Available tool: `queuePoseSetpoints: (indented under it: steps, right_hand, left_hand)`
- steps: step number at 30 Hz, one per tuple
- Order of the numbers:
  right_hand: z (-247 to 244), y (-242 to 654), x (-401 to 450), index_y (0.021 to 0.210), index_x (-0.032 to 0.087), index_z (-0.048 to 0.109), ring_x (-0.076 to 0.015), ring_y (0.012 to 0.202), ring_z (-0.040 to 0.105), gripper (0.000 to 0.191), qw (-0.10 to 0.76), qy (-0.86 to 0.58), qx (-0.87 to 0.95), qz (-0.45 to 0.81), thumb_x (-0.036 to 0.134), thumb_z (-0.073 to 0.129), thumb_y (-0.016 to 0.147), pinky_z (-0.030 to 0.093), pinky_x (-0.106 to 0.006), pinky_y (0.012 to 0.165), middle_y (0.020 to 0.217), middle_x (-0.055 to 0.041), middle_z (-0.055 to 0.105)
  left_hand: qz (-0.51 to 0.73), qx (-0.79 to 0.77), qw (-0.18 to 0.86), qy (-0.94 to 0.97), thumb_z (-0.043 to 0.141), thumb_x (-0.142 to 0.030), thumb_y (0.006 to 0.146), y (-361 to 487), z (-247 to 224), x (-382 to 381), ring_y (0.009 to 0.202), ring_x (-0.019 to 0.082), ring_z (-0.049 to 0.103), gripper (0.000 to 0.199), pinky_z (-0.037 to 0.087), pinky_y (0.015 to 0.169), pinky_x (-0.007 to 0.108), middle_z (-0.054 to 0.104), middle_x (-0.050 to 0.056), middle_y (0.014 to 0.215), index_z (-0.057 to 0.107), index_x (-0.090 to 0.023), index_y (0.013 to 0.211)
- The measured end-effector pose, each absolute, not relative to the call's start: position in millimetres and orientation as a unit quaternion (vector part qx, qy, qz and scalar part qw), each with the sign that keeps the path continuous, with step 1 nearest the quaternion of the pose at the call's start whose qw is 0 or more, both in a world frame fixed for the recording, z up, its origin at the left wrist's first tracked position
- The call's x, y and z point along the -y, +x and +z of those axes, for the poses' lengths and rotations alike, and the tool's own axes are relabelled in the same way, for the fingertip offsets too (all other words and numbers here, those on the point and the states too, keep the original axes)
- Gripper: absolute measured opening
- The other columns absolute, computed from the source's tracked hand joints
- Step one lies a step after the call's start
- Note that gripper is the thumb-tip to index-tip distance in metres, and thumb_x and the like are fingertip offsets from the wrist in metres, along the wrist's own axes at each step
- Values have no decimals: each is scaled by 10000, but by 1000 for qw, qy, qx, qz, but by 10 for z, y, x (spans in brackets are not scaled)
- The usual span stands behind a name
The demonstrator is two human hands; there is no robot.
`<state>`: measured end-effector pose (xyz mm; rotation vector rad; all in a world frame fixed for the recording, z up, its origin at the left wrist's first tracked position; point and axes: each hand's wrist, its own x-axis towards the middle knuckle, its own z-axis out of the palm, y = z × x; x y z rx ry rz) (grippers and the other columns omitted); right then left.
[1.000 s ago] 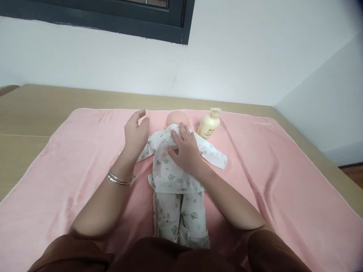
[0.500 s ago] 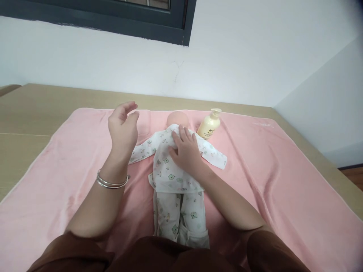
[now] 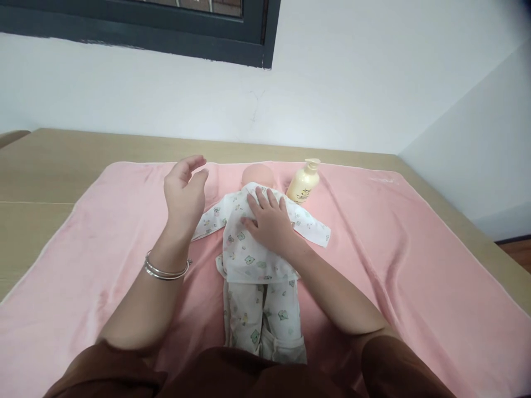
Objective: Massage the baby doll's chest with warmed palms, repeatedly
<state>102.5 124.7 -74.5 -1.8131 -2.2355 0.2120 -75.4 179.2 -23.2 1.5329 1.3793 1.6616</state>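
We see a smooth, pale-pink, round-headed doll in thin white printed cloth clothes [image 3: 252,271] lying lengthwise on a soft pink cloth blanket [image 3: 360,221], which is spread over a light wood-coloured counter [image 3: 166,145]. Its bald head [image 3: 258,174] points to the counter's far edge, and its legs run toward our near side, where our dark brown clothing [image 3: 232,376] covers part of their ends. The long-sleeved top is white with small scattered green and pale motifs; one sleeve [image 3: 213,215] reaches out toward the counter's left edge, the other [image 3: 313,225] toward its right edge. The white trousers [image 3: 245,309] bear the same sort of print, with a plain turned-up fold at the lower end of the leg nearer the right edge. Our right hand [image 3: 271,221] lies on the upper part of the top, just below the head, its fingers extended and moderately spread, palm side down, resting on the cloth without gripping it. Our left hand [image 3: 185,196] is raised above the blanket near the other sleeve, its fingers loosely cupped, the thumb apart from them, and we see nothing in its grasp. Thin silver metal bangles [image 3: 164,273] circle the left wrist. A pale yellow pump bottle [image 3: 303,185] stands on the blanket beside the head, toward the counter's far right corner.
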Motion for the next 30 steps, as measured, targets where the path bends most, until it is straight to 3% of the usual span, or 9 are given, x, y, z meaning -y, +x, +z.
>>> queuePoseSetpoints:
  steps: [4,7,11,13,17,20,22,26,30]
  right_hand:
    - [-591,1097,-1261,1561,126,311,-367,1550,152,643,131,-622,763,118,484,272,1029,188,-635,1234,1661,-88,236]
    - [-435,1218,-1285,1566,84,277,-346,1556,145,667,182,-619,755,115,481,251,1030,207,-600,1243,1660,-115,231]
    - [-252,1514,-1354,1570,93,267,-310,1561,150,663,281,-641,709,88,463,275,1020,210,-547,1259,1655,-124,247]
    - [-202,1692,-1403,1570,73,254,-307,1561,149,677,315,-659,679,73,454,294,1012,213,-523,1264,1657,-135,238]
    - [-225,1963,-1525,1543,8,282,-330,1558,145,716,338,-689,639,43,440,374,980,194,-518,1270,1653,-186,222]
    - [-321,2037,-1621,1533,14,302,-289,1540,237,656,344,-668,659,35,352,353,973,196,-511,1273,1617,-198,313]
    - [-391,2049,-1677,1538,33,300,-262,1532,266,627,340,-649,680,29,281,319,962,188,-515,1276,1608,-185,341]
    - [-489,2071,-1755,1537,-4,278,-263,1557,181,653,313,-646,696,9,194,306,915,161,-540,1278,1634,-199,269]
    - [-520,2114,-1780,1559,23,224,-272,1567,125,697,310,-656,688,-17,175,313,885,166,-585,1259,1653,-183,226]
  left_hand:
    - [592,-505,260,571,574,-186,787,-695,-260,-1778,1183,230,654,284,478,1122,444,729,44,1174,696,-217,1042]
    - [583,-489,296,578,593,-212,770,-622,-281,-1754,1200,246,647,293,472,1126,456,729,58,1184,694,-219,1045]
    - [551,-431,476,533,631,-300,754,-418,-311,-1684,1198,279,659,295,476,1113,485,745,106,1165,699,-185,1017]
    - [509,-394,575,505,612,-343,780,-260,-324,-1668,1255,291,630,312,463,1128,491,708,136,1262,697,-172,1027]
    - [407,-335,694,490,330,-442,945,128,-292,-1790,1404,224,501,499,429,1176,409,507,137,1519,629,-173,1241]
    - [420,-333,678,503,19,-536,963,402,-215,-2008,1478,180,381,756,409,1190,373,366,126,1611,447,-151,1454]
    - [439,-343,654,512,-91,-555,931,545,-169,-2154,1507,165,316,841,394,1196,377,287,125,1646,320,-130,1529]
    - [388,-338,677,527,-163,-572,879,740,-146,-2317,1498,162,341,918,419,1170,363,252,171,1652,149,-58,1573]
    - [370,-306,712,513,-162,-521,887,834,-162,-2321,1478,147,382,886,428,1165,365,282,177,1640,136,-34,1565]
